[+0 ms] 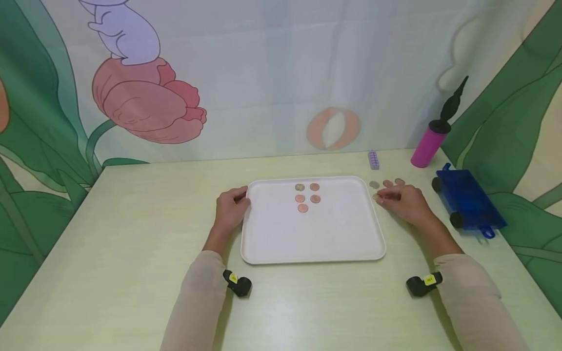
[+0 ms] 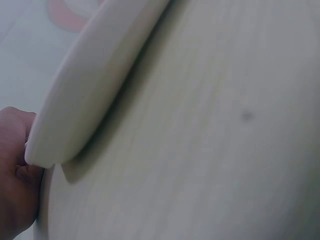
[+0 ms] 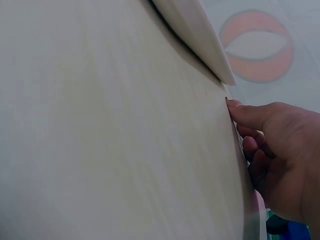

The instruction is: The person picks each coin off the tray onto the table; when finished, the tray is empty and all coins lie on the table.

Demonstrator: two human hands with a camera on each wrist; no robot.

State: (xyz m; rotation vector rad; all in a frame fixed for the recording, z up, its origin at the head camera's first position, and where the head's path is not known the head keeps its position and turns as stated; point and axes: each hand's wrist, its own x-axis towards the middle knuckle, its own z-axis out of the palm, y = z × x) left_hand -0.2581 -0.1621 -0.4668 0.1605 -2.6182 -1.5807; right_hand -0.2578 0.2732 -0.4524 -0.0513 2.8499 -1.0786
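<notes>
A white tray [image 1: 313,239] lies flat on the table, with several coins near its far side: copper ones such as the coin [image 1: 303,208] and a yellowish coin [image 1: 299,187]. My left hand [image 1: 231,208] holds the tray's left rim near the far corner; in the left wrist view this hand [image 2: 17,175] is partly cut off. Just off the tray's right edge, my right hand [image 1: 406,204] pinches a golden coin [image 1: 375,196] between thumb and fingers. Only a thin edge of that coin [image 3: 227,99] shows in the right wrist view. Beyond the hand lie a grey coin [image 1: 374,185] and two brownish coins [image 1: 388,183].
A small purple studded block [image 1: 373,160] lies near the table's back edge. At the back right stands a pink and black pump [image 1: 428,144]. A blue toy cart [image 1: 471,200] with black wheels sits at the right edge. A printed curtain [image 1: 263,87] hangs behind.
</notes>
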